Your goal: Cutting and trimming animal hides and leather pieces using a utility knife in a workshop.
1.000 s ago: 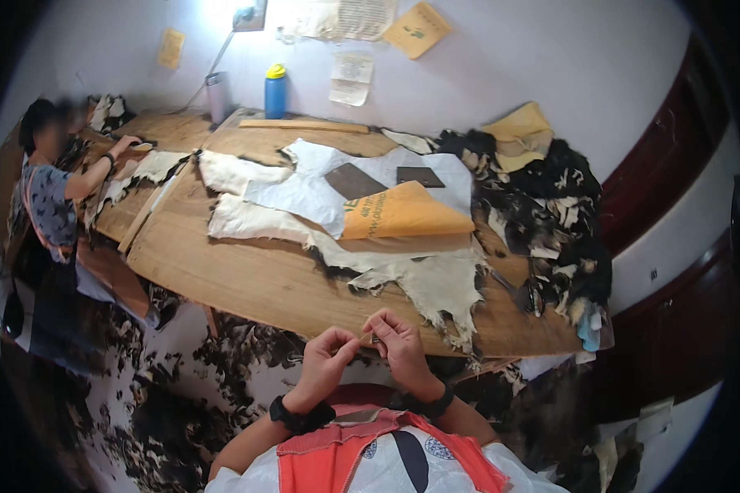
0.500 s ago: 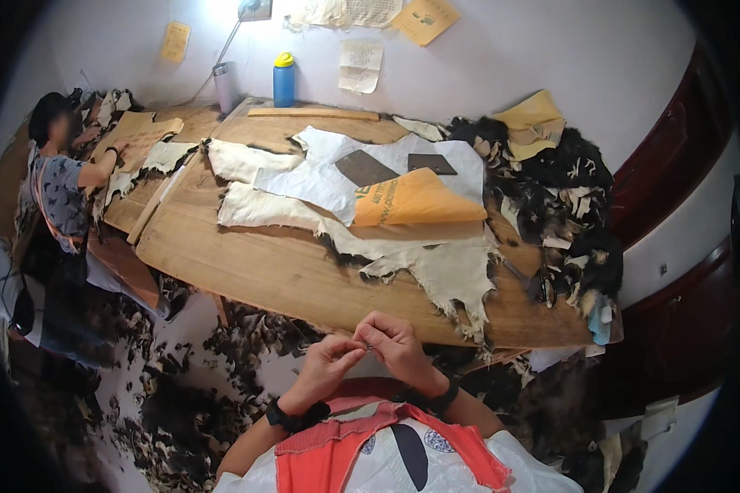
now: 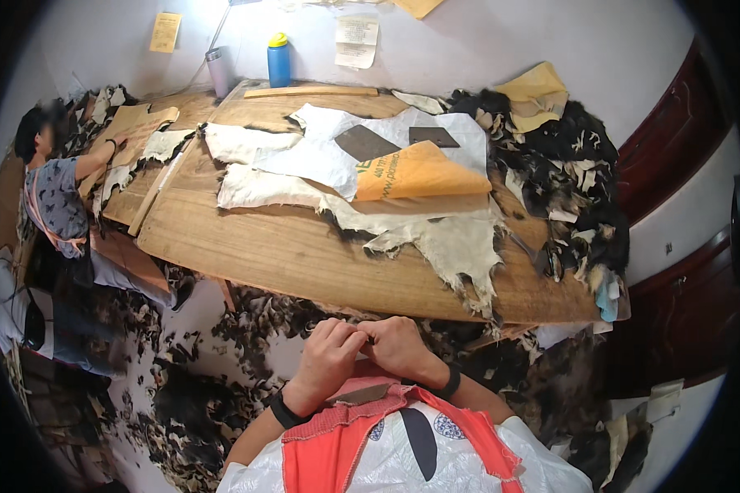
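My left hand (image 3: 327, 360) and my right hand (image 3: 395, 347) meet below the table's near edge, fingers curled and pressed together around something small, which they hide. Beyond them a pale hide (image 3: 448, 259) with ragged, dark-furred edges lies on the wooden table (image 3: 222, 238). On top rest a white sheet (image 3: 312, 148), two dark rectangular pieces (image 3: 368, 144) and an orange printed sheet (image 3: 436, 177). Dark-handled tools (image 3: 534, 259), partly hidden, lie at the right.
At left another person (image 3: 53, 189) works on a brown sheet. A fur heap (image 3: 588, 189) fills the table's right end. A blue bottle (image 3: 278, 66), a pink tumbler (image 3: 217, 74) and a wooden strip (image 3: 312, 93) sit at the back. Fur scraps (image 3: 189, 386) litter the floor.
My hands have drawn closer, the left fingers now curled higher beside the right, covering the small thing. The other person's arm has shifted on the brown sheet. The view has moved slightly.
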Tool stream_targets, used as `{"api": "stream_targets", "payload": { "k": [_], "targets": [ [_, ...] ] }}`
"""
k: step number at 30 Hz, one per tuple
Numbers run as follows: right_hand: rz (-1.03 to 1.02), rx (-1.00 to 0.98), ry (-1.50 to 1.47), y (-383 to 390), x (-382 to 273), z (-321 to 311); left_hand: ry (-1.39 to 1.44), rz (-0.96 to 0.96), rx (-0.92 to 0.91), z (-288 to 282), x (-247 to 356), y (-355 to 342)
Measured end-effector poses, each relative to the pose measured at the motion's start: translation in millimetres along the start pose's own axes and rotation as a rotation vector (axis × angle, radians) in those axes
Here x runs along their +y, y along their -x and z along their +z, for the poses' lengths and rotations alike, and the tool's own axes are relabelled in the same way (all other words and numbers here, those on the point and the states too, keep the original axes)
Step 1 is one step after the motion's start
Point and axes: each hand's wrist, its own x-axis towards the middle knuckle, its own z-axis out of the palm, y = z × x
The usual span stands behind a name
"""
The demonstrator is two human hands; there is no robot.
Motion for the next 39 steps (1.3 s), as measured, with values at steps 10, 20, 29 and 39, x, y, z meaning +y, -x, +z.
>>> {"api": "stream_targets", "payload": {
  "k": [10,20,29,39],
  "targets": [
    [-0.226,0.121,-0.154,0.4,4.9,-13.0,0.384,-0.575,0.007,-29.0,-8.6,27.3],
    [-0.008,-0.258,-0.717,-7.8,-10.6,-5.5,1.078,-0.804,0.121,-27.7,-10.1,37.2],
    [-0.121,-0.291,-0.713,-13.4,-8.1,-2.2,0.857,-0.637,0.086,-26.6,-15.4,39.3],
    [-0.163,-0.137,-0.588,-7.3,-8.6,-3.2,0.783,-0.650,0.112,-19.3,-11.4,25.5]
  ]
}}
